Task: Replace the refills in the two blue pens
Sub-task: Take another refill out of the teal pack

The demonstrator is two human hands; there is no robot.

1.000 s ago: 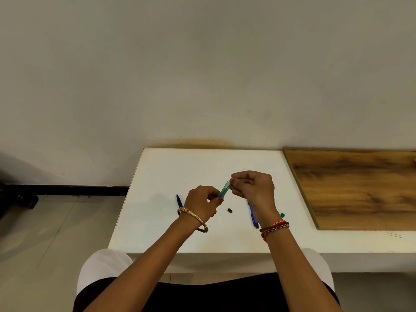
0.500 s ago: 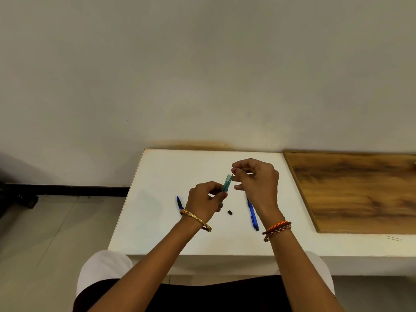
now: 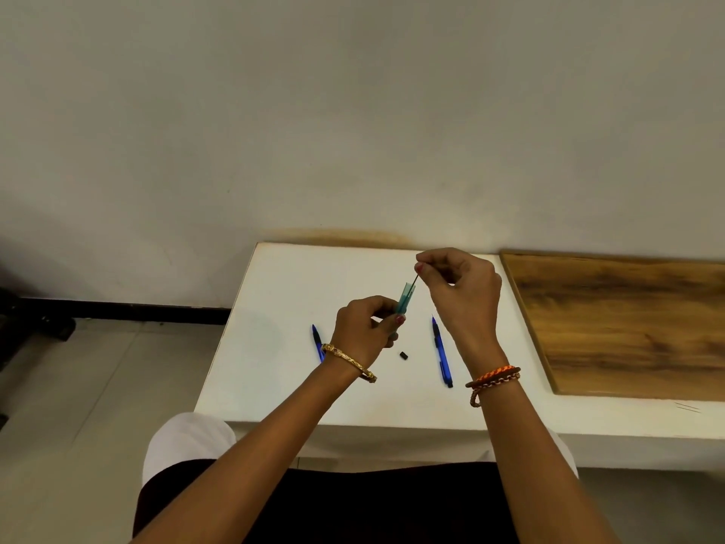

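White table point(image 3: 274, 386) against grey wall point(image 3: 353, 111); wooden board point(image 3: 627, 327) on right; tiled floor point(image 3: 78, 406).

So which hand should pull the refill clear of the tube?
Probably the right hand: it already pinches the thin refill above the tube's open end. The left hand grips the teal tube, steadying it.

table point(image 3: 274, 347): smooth matt white | board point(image 3: 627, 327): wood grain | tube point(image 3: 405, 298): translucent teal plastic | bangle point(image 3: 347, 357): shiny gold metal
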